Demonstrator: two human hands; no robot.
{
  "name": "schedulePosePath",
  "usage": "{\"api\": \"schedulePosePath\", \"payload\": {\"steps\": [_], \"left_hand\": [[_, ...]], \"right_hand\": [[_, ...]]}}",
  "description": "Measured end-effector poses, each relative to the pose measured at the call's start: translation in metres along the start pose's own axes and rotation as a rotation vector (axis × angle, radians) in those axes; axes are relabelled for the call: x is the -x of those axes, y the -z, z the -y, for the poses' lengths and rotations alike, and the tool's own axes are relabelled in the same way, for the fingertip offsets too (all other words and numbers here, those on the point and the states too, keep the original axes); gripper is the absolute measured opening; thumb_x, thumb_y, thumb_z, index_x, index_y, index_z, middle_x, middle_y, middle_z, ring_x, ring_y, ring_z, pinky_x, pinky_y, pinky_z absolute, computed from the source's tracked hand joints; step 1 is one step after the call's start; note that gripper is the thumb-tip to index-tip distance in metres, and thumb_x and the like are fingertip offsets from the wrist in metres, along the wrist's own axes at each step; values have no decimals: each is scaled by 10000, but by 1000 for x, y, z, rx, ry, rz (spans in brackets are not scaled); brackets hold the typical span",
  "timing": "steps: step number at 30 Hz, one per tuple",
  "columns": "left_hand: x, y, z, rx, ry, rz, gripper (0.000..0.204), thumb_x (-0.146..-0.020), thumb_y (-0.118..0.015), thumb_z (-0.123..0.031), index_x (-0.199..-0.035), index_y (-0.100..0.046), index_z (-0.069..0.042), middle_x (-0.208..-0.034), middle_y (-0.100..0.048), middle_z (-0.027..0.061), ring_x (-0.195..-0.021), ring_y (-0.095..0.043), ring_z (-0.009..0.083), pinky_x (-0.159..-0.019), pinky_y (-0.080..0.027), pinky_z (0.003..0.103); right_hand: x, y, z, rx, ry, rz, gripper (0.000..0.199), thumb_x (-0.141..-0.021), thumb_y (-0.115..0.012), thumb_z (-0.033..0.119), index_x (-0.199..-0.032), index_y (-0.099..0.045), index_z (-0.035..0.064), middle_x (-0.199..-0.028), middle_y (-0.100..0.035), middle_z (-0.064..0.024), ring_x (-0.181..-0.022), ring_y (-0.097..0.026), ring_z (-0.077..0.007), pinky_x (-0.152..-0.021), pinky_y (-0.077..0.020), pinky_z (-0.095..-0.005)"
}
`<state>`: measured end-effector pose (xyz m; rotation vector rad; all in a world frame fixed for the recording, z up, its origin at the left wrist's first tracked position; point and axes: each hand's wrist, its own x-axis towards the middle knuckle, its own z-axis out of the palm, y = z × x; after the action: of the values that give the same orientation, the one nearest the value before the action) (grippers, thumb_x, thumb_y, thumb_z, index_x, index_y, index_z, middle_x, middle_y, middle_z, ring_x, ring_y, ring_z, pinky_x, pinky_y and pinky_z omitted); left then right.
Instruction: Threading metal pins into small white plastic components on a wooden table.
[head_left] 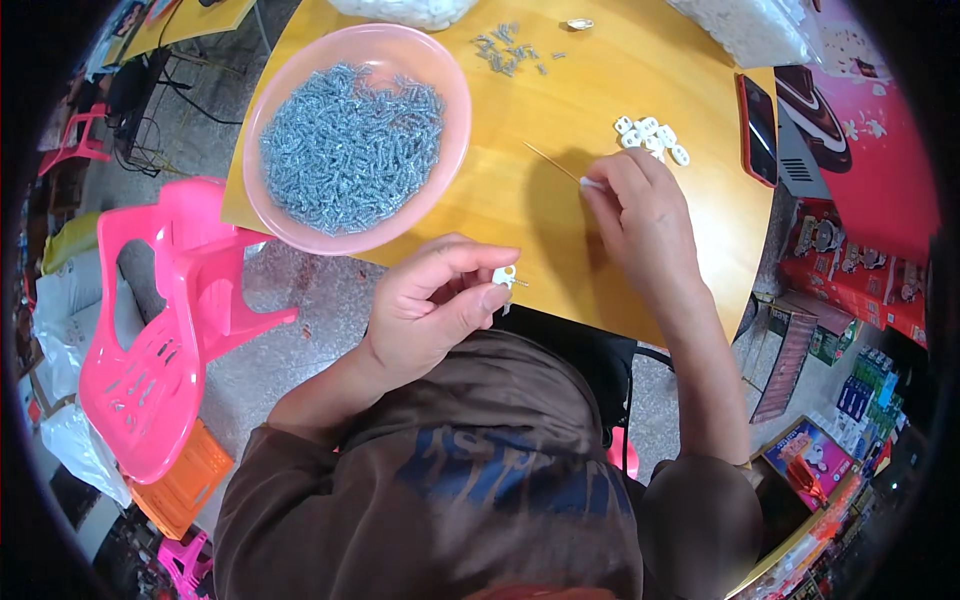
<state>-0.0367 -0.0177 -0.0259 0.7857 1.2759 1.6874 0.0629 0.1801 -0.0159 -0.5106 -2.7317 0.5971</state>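
Note:
My left hand pinches a small white plastic piece with holes between thumb and forefinger, just off the table's near edge. A thin metal bit, perhaps a screw, sticks out beside the piece. Over the right part of the table, my right hand is closed on a thin yellowish stick with a white part at the fingertips. The stick points up and to the left. Just beyond that hand lies a pile of similar white plastic pieces. A pink basin full of small silvery metal parts stands at the left.
Loose small metal parts and a small shiny object lie toward the far side of the yellow table. Clear plastic bags sit at the far edge. A phone rests at the right. Pink chair stands left.

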Motion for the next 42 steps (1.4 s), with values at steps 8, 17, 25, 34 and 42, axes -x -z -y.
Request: {"api": "schedulePosePath", "payload": {"steps": [8, 17, 25, 34, 42], "left_hand": [[-3, -11, -4, -6, -16, 3, 261, -799, -558, -1, -1059, -533, -4, -803, -482, 23, -616, -491, 51, -546, -400, 163], [-10, -38, -20, -16, -94, 72, 271, -782, -561, 28, -1050, -529, 7, -805, -479, 25, -644, -473, 52, -541, -364, 161], [-8, -46, -21, -118, -141, 79, 271, -786, -528, 64, -1054, -508, 29, -831, -491, 58, -684, -499, 84, -596, -438, 203], [-4, -45, -18, -137, -215, 84, 264, -798, -540, -1, -1056, -486, 18, -828, -473, 73, -618, -494, 82, -536, -408, 182], [0, -42, -18, -154, -216, 85, 245, -796, -546, -4, -1034, -491, 19, -828, -474, 75, -622, -496, 83, -537, -407, 182]], "right_hand": [[31, 10, 33, -1267, -631, -179, 170, -802, -536, 21, -971, -550, 11, -749, -502, -23, -678, -470, -76, -592, -396, -220], [67, 16, 55, -2172, -607, -39, 300, -856, -514, 194, -1079, -478, -3, -699, -492, -37, -616, -474, -114, -587, -406, -245], [79, 18, 58, -1926, -501, -94, 296, -865, -501, 166, -1098, -479, -16, -790, -545, -52, -695, -517, -103, -647, -435, -231], [84, 20, 70, -1659, -455, -156, 298, -859, -500, 130, -1105, -476, -38, -840, -541, -51, -747, -506, -97, -673, -429, -225], [85, 21, 71, -1637, -394, -131, 277, -867, -493, 88, -1117, -478, -29, -888, -514, -16, -795, -484, -58, -726, -417, -188]]}}
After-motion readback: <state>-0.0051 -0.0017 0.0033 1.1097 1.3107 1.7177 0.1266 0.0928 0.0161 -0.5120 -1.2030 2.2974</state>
